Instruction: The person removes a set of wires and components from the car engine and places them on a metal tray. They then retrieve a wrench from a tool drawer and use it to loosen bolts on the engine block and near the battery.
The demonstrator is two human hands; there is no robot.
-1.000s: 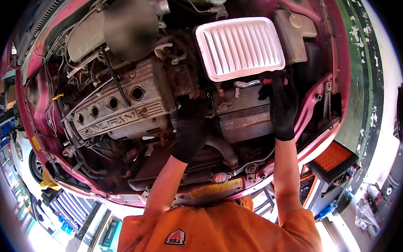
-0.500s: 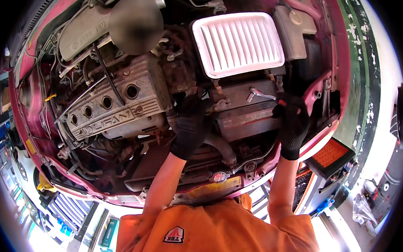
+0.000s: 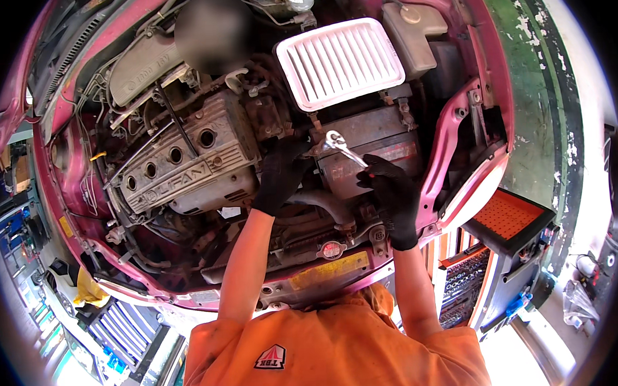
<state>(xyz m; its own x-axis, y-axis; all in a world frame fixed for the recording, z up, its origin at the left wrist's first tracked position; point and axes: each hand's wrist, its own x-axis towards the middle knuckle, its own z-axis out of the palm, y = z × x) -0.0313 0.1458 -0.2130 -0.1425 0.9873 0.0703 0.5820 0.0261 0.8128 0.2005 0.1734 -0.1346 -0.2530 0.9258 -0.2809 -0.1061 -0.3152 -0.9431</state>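
Observation:
In a black glove, my right hand [image 3: 395, 200] is closed around the handle end of a shiny metal ratchet wrench [image 3: 347, 151]. The ratchet's round head points up and left, above the battery [image 3: 371, 170]. My left hand [image 3: 280, 175], also black-gloved, reaches down between the engine's valve cover [image 3: 192, 159] and the battery. Its fingers blend into the dark parts there, so what they touch is hidden. Below that hand a thick black hose [image 3: 323, 205] curves toward the radiator cap [image 3: 331, 250].
A white pleated air filter [image 3: 342, 64] lies behind the battery, beside a plastic reservoir [image 3: 416, 36]. Round holes run along the valve cover, with a dark rod [image 3: 175, 121] standing in one. The pink body edge [image 3: 450, 147] rises at right. A tool cart [image 3: 507, 220] with sockets stands beyond it.
My right hand has brought the ratchet leftward over the battery, closer to my left hand. The left hand stays by the valve cover. The whole view has shifted a little.

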